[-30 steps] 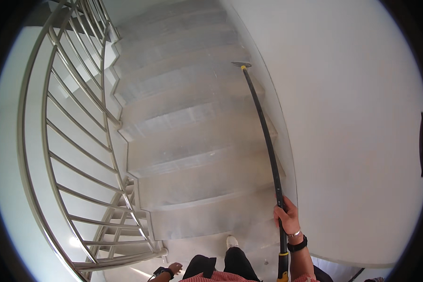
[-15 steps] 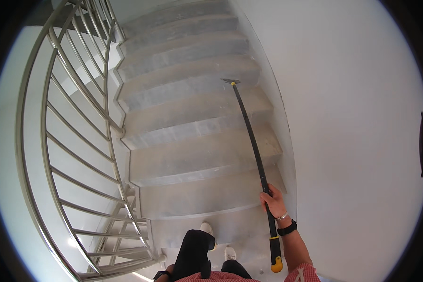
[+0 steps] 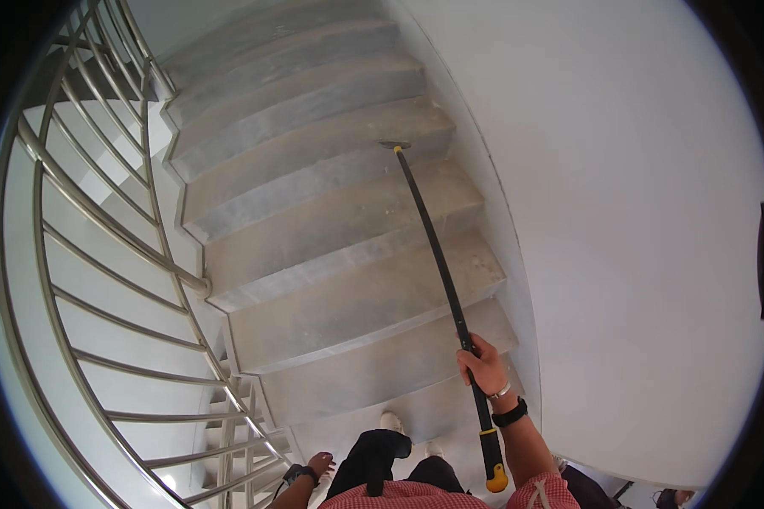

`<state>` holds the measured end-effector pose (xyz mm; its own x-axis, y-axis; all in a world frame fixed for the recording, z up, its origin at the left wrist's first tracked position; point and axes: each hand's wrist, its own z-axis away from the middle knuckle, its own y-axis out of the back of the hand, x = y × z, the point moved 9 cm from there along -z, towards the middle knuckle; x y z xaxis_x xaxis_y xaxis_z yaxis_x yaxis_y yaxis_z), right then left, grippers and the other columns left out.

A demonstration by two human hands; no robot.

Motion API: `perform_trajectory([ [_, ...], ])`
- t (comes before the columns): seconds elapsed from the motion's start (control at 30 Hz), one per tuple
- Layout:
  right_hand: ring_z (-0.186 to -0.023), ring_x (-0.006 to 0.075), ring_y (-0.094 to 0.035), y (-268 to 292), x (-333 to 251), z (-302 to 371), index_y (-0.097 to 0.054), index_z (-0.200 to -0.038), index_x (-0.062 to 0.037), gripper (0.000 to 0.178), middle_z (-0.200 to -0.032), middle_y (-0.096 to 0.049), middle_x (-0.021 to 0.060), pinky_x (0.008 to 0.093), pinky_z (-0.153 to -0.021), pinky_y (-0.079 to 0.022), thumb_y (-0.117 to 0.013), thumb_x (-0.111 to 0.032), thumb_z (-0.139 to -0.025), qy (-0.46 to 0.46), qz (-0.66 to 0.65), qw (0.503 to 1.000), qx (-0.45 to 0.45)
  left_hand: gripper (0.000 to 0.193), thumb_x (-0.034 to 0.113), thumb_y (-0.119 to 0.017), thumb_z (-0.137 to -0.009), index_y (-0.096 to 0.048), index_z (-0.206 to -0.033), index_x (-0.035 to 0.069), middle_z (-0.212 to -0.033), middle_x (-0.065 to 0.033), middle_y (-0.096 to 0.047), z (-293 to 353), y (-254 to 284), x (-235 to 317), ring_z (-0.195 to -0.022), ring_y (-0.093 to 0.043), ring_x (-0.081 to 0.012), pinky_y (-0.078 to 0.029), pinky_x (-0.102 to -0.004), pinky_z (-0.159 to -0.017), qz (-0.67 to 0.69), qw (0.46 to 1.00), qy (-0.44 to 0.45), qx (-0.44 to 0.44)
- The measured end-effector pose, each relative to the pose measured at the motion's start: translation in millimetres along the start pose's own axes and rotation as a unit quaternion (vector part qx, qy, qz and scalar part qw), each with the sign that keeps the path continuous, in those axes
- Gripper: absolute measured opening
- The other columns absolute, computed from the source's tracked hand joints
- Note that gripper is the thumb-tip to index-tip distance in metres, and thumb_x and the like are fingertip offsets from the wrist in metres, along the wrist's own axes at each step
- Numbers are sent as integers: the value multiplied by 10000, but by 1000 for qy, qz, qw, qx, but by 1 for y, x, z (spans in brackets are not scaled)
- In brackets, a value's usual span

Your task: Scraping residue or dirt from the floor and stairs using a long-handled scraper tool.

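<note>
A long black-handled tool [image 3: 433,242] slants up the stairs, with a flat thin head [image 3: 394,144] and a yellow collar just below it. The head rests near the right side of a step several treads up; its exact kind is hard to make out. My right hand [image 3: 484,370] wraps round the lower part of the pole. Its black grip and yellow end cap [image 3: 497,479] stick out below my wrist. Low on the left, beside my knee, my left hand [image 3: 321,463] hangs with its fingers loosely apart and nothing visible in it.
A concrete staircase [image 3: 331,331] climbs ahead. Metal railing [image 3: 132,369] runs along its left side, and a white wall [image 3: 637,254] borders the right. My shoe [image 3: 391,422] stands on a low step. Dark items [image 3: 590,488] partly show at the lower right.
The view has turned, so the stairs and railing sit farther left. My left hand has come into fuller view at the bottom. My right hand keeps hold of the tool.
</note>
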<state>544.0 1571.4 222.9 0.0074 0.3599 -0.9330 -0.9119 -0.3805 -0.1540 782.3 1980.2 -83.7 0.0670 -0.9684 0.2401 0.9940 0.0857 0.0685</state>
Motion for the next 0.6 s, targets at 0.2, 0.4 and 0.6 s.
perform_trajectory([
  [0.2,-320,76,-376,-5,-45,-4,-424,-848,20,186,-456,-407,8,190,-311,-296,-449,-58,-681,-46,-14,999,11,244,217,-389,-737,-382,-940,81,-765,-92,-530,72,-6,48,-596,-519,-201,-421,-302,-507,118,992,47,-11],
  [0.4,-325,74,-377,-10,-60,-2,-428,-825,20,164,-458,-410,8,192,-314,-298,-449,-60,-683,-60,7,998,10,254,232,-394,-740,-377,-952,92,-814,-108,-524,92,-20,50,-616,-518,-203,-420,-306,-518,81,992,46,-83],
  [0.6,-317,87,-387,-10,-55,4,-428,-750,8,108,-459,-413,19,199,-302,-306,-461,-66,-679,-46,10,999,19,263,257,-394,-745,-378,-952,96,-803,-97,-529,81,-17,67,-618,-523,-203,-415,-295,-495,125,986,10,-108],
])
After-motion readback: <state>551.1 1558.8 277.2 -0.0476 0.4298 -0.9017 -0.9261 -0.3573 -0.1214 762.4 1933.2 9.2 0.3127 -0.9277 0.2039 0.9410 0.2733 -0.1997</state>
